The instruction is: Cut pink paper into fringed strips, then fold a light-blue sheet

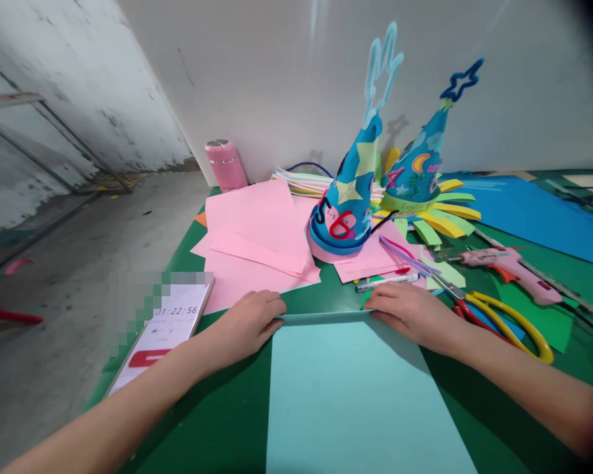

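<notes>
A light teal sheet of paper lies in front of me on the green table, its far edge turned up in a narrow strip. My left hand pinches the far left corner of that sheet, fingers curled over the folded edge. At the far right corner, my right hand grips the same strip, with its thumb underneath. Just beyond the right hand lies a pen. Scissors with red and yellow handles rest beside and partly behind the right forearm.
Pink paper sheets are piled behind my left hand. Two decorated blue cone hats stand at the back. A pink glue gun lies right, near a blue sheet. A phone showing a timer and a pink bottle are left.
</notes>
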A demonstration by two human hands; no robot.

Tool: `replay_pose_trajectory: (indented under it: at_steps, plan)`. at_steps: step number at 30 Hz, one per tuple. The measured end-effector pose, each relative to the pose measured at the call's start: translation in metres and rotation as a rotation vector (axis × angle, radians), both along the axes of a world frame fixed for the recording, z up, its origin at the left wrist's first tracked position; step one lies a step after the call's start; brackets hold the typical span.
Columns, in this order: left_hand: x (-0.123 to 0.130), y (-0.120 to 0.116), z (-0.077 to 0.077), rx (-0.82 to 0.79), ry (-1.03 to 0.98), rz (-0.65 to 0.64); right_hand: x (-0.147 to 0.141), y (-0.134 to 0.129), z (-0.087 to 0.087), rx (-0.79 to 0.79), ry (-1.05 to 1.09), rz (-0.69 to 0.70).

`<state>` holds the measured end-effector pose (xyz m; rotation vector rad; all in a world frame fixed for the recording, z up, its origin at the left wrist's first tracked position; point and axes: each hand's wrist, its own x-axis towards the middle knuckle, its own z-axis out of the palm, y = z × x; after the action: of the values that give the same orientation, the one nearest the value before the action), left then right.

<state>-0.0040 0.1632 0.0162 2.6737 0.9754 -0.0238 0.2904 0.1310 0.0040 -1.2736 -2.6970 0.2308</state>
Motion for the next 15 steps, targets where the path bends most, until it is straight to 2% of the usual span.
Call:
replay_pose_trajectory:
  at_steps: [5,9,12,15]
  plan:
    - [0.003,0.003,0.01,-0.064,0.037,-0.009,-0.001,-0.001,0.002,-0.002,0.009,0.009]
    - [0.026,0.002,0.019,0.053,0.138,-0.045,-0.002,-0.002,0.003,0.018,0.0,0.006]
    - [0.049,0.0,0.016,0.173,0.146,-0.106,-0.005,-0.001,0.003,0.038,-0.017,0.0]
    - [0.064,0.0,0.007,0.223,0.134,-0.13,-0.008,0.0,0.003,0.052,-0.031,-0.002]
